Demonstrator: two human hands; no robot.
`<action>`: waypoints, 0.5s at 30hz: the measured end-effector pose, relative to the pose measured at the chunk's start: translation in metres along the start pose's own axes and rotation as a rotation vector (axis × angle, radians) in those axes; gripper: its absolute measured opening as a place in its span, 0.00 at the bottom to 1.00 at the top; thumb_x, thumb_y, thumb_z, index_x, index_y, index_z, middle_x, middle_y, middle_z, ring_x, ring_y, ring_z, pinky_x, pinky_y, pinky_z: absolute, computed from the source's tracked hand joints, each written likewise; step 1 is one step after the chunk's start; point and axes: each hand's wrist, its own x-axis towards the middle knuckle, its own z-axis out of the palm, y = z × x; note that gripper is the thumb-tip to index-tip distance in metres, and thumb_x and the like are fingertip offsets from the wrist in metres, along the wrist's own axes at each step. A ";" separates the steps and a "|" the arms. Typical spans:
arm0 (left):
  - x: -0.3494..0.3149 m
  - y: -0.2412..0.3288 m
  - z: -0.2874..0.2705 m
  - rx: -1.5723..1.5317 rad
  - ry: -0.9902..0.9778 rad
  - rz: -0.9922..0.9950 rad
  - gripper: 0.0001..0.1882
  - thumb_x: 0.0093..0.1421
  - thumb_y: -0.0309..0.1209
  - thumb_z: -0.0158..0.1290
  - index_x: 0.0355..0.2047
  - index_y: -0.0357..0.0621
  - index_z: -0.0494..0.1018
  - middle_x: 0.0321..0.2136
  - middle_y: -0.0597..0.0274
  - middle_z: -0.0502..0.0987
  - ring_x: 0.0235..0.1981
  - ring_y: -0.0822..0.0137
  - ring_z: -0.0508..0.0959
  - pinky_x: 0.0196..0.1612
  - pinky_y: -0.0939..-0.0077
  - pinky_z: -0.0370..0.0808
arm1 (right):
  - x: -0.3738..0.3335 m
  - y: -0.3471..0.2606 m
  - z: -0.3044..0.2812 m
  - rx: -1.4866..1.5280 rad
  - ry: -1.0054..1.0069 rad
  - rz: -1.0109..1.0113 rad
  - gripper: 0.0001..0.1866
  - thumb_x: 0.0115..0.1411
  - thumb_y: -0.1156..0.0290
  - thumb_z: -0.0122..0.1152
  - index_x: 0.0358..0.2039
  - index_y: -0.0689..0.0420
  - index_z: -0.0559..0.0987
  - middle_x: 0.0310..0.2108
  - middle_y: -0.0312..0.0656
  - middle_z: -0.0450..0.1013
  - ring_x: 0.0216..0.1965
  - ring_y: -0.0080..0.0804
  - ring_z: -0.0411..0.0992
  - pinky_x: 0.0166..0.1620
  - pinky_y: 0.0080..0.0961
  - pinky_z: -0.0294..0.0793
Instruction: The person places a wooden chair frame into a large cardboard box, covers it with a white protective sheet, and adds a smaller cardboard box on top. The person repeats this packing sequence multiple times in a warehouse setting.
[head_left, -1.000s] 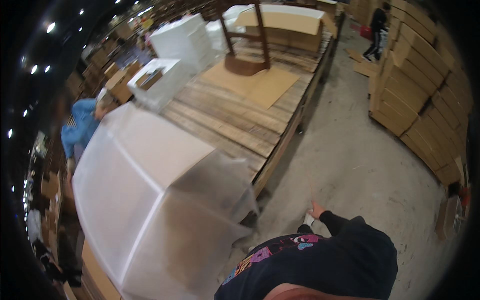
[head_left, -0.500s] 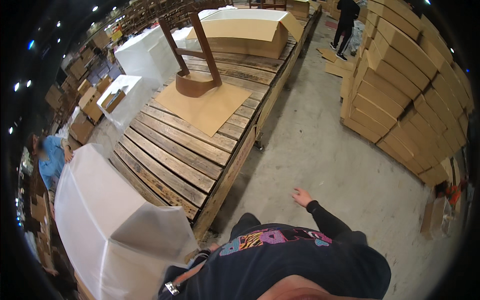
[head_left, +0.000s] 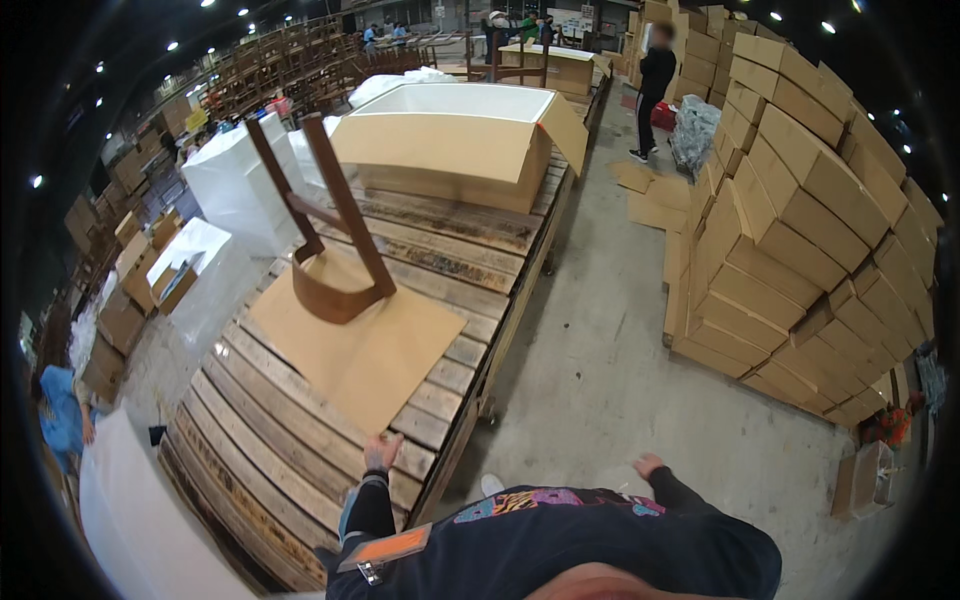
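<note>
Left grip [head_left: 380, 452] at near corner of cardboard sheet [head_left: 400, 345], closure unclear | right grip [head_left: 648, 465] loose, empty | sheet likely light, bendable; hold near edge, wooden frame [head_left: 337, 303] atop

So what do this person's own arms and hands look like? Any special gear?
Nothing special that I can see: the left sleeve and right sleeve are long, plain and black, ending near the wrists. The left hand and right hand look bare, with no gloves or cables visible.
</note>
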 end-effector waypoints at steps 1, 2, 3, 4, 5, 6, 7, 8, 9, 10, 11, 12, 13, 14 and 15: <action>0.046 0.032 0.000 -0.012 0.029 0.018 0.40 0.46 0.57 0.65 0.47 0.33 0.77 0.40 0.41 0.81 0.44 0.48 0.81 0.50 0.58 0.76 | 0.000 0.036 -0.005 0.131 0.051 0.233 0.35 0.61 0.47 0.54 0.58 0.61 0.74 0.60 0.56 0.69 0.63 0.50 0.65 0.66 0.40 0.62; 0.094 0.066 -0.002 -0.020 0.050 0.013 0.41 0.46 0.57 0.65 0.47 0.32 0.76 0.40 0.40 0.81 0.44 0.48 0.81 0.50 0.58 0.76 | -0.003 0.061 -0.008 0.199 0.119 0.247 0.31 0.59 0.49 0.57 0.54 0.62 0.77 0.55 0.57 0.73 0.60 0.51 0.69 0.63 0.40 0.66; 0.139 0.098 -0.006 -0.010 0.072 0.045 0.43 0.46 0.59 0.65 0.49 0.31 0.75 0.41 0.40 0.80 0.45 0.47 0.80 0.50 0.58 0.76 | -0.006 0.080 -0.015 0.237 0.178 0.348 0.28 0.57 0.52 0.59 0.49 0.64 0.80 0.50 0.57 0.76 0.56 0.52 0.72 0.61 0.41 0.69; 0.180 0.128 -0.010 -0.005 0.123 0.064 0.45 0.46 0.59 0.65 0.51 0.31 0.74 0.43 0.40 0.79 0.46 0.47 0.80 0.50 0.58 0.75 | -0.009 0.089 -0.020 0.249 0.184 0.331 0.28 0.56 0.53 0.60 0.48 0.64 0.80 0.49 0.58 0.76 0.55 0.52 0.73 0.60 0.42 0.70; 0.217 0.156 -0.012 -0.015 0.169 0.060 0.47 0.46 0.60 0.66 0.53 0.30 0.72 0.45 0.39 0.79 0.48 0.47 0.79 0.51 0.58 0.75 | -0.011 0.093 -0.024 0.266 0.182 0.314 0.27 0.55 0.54 0.61 0.47 0.63 0.80 0.49 0.58 0.76 0.54 0.53 0.73 0.58 0.42 0.71; 0.251 0.180 -0.015 -0.098 0.207 0.075 0.49 0.46 0.60 0.66 0.55 0.29 0.69 0.48 0.37 0.77 0.50 0.45 0.77 0.53 0.57 0.73 | -0.005 0.087 -0.026 0.254 0.090 0.391 0.27 0.55 0.53 0.61 0.48 0.62 0.81 0.49 0.59 0.76 0.53 0.53 0.74 0.56 0.42 0.72; 0.283 0.201 -0.016 -0.184 0.265 0.098 0.52 0.45 0.60 0.66 0.58 0.28 0.67 0.51 0.34 0.75 0.53 0.43 0.76 0.56 0.56 0.72 | 0.004 0.078 -0.028 0.235 0.001 0.432 0.27 0.55 0.53 0.61 0.48 0.61 0.81 0.48 0.59 0.77 0.52 0.54 0.74 0.54 0.42 0.74; 0.313 0.219 -0.014 -0.191 0.331 0.098 0.54 0.45 0.60 0.67 0.59 0.26 0.65 0.53 0.33 0.73 0.55 0.42 0.74 0.58 0.56 0.70 | 0.023 0.064 -0.031 0.245 -0.115 0.424 0.27 0.55 0.53 0.61 0.48 0.61 0.81 0.47 0.59 0.77 0.52 0.54 0.75 0.54 0.42 0.74; 0.341 0.234 -0.009 -0.184 0.437 0.124 0.56 0.45 0.60 0.67 0.60 0.25 0.63 0.55 0.31 0.71 0.57 0.41 0.72 0.60 0.56 0.68 | 0.051 0.045 -0.033 0.226 -0.186 0.362 0.27 0.56 0.53 0.61 0.48 0.61 0.80 0.47 0.59 0.77 0.51 0.54 0.75 0.53 0.42 0.75; 0.368 0.245 -0.004 -0.168 0.480 0.077 0.60 0.44 0.61 0.67 0.63 0.23 0.58 0.58 0.29 0.67 0.62 0.41 0.67 0.64 0.55 0.64 | 0.085 0.025 -0.038 0.205 -0.250 0.264 0.27 0.56 0.53 0.61 0.48 0.61 0.80 0.46 0.59 0.77 0.50 0.54 0.75 0.52 0.42 0.75; 0.393 0.254 0.005 -0.198 0.528 -0.010 0.65 0.43 0.62 0.67 0.66 0.24 0.52 0.62 0.30 0.62 0.65 0.42 0.62 0.67 0.57 0.59 | 0.126 0.003 -0.049 0.174 -0.302 0.140 0.27 0.56 0.53 0.61 0.48 0.61 0.80 0.45 0.59 0.78 0.50 0.54 0.76 0.52 0.42 0.75; 0.418 0.261 0.014 -0.207 0.576 -0.060 0.67 0.43 0.62 0.67 0.67 0.24 0.49 0.64 0.30 0.59 0.67 0.42 0.60 0.68 0.58 0.57 | 0.173 -0.024 -0.065 0.137 -0.342 -0.005 0.27 0.56 0.53 0.61 0.48 0.61 0.80 0.45 0.58 0.78 0.49 0.54 0.76 0.51 0.42 0.76; 0.441 0.265 0.022 -0.180 0.630 -0.136 0.69 0.42 0.62 0.68 0.68 0.24 0.46 0.66 0.30 0.56 0.68 0.42 0.57 0.70 0.58 0.55 | 0.221 -0.051 -0.087 0.101 -0.359 -0.162 0.27 0.56 0.53 0.61 0.48 0.61 0.80 0.44 0.58 0.78 0.48 0.54 0.76 0.50 0.42 0.76; 0.463 0.267 0.030 -0.194 0.693 -0.143 0.70 0.41 0.62 0.68 0.68 0.24 0.45 0.66 0.30 0.55 0.68 0.43 0.56 0.70 0.59 0.54 | 0.270 -0.082 -0.117 0.064 -0.370 -0.327 0.27 0.56 0.53 0.61 0.48 0.61 0.80 0.44 0.58 0.78 0.48 0.54 0.77 0.50 0.42 0.76; 0.485 0.270 0.035 -0.203 0.722 -0.207 0.70 0.41 0.61 0.69 0.69 0.25 0.45 0.67 0.31 0.54 0.69 0.43 0.55 0.70 0.60 0.53 | 0.318 -0.116 -0.154 0.029 -0.355 -0.489 0.27 0.56 0.53 0.61 0.48 0.61 0.80 0.43 0.58 0.79 0.47 0.53 0.77 0.49 0.42 0.77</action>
